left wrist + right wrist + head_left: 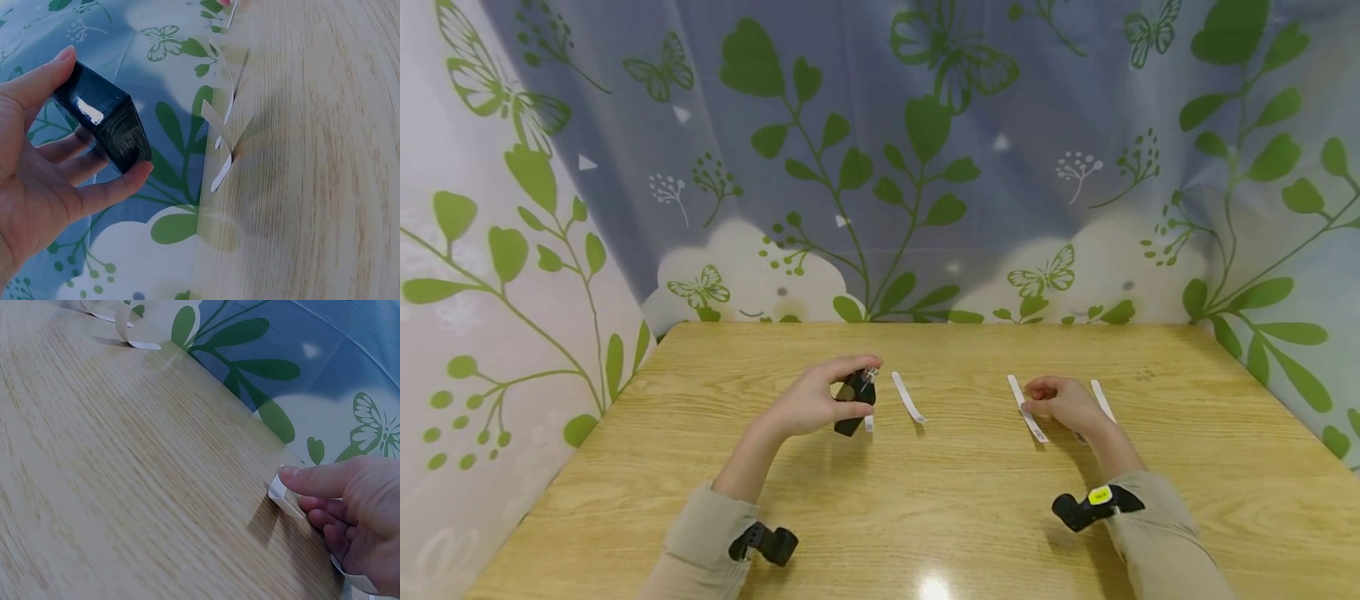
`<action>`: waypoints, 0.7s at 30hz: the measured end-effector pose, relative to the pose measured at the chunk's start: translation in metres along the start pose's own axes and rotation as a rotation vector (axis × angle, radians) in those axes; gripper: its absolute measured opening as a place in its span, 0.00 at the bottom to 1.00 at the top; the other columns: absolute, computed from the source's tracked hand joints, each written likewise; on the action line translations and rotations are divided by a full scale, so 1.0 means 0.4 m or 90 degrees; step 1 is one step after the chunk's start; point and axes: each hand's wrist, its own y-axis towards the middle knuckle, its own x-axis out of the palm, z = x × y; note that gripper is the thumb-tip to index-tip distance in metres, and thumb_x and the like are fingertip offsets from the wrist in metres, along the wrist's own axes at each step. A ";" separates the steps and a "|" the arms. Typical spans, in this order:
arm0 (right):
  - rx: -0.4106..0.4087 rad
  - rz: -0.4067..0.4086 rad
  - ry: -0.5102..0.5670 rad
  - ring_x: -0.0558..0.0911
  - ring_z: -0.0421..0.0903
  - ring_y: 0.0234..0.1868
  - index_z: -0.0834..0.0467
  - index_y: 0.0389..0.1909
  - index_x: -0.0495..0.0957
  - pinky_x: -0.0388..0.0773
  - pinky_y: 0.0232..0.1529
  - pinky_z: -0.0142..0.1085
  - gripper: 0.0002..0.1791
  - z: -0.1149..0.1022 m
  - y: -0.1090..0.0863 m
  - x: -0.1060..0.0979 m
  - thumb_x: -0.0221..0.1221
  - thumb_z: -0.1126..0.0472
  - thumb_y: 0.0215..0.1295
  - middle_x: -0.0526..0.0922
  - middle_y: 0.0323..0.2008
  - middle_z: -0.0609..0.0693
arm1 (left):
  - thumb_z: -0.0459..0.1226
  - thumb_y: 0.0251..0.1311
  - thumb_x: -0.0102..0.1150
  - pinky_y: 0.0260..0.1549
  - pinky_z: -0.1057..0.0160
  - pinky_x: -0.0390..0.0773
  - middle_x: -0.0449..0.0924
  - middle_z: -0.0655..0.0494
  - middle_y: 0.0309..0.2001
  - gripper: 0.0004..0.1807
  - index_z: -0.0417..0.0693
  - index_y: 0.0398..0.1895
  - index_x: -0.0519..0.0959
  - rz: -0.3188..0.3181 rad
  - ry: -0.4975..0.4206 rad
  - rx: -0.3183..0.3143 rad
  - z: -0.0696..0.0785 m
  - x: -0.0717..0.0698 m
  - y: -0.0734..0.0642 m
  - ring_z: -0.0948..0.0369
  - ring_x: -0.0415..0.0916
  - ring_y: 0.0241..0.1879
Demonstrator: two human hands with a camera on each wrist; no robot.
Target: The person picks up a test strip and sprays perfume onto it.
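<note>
My left hand [808, 404] holds a glossy black faceted bottle [861, 392] above the table, tilted. It looks like a perfume bottle, with a silver spray top [870, 374] under the index finger. In the left wrist view, the bottle's dark base [132, 137] faces the camera. My right hand [1067, 404] is low over the table, fingers loosely curled, the thumb tip beside a white paper strip [1030, 417]. In the right wrist view, the thumb overlaps that strip's raised end [278, 490]; contact is unclear. Another strip [356, 578] shows partly below the hand.
A bent white strip [910, 398] lies right of the bottle, and part of another strip [869, 423] shows beneath it. One more strip [1102, 400] is right of my right hand. A patterned curtain [880, 208] hangs behind the wooden table [925, 508].
</note>
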 end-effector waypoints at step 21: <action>0.007 -0.012 -0.011 0.71 0.52 0.42 0.72 0.52 0.72 0.70 0.36 0.37 0.24 -0.003 0.000 0.005 0.63 0.61 0.59 0.74 0.43 0.61 | 0.41 0.56 0.64 0.50 0.53 0.72 0.64 0.53 0.64 0.33 0.55 0.66 0.65 -0.040 -0.055 -0.062 -0.011 0.016 0.000 0.49 0.66 0.59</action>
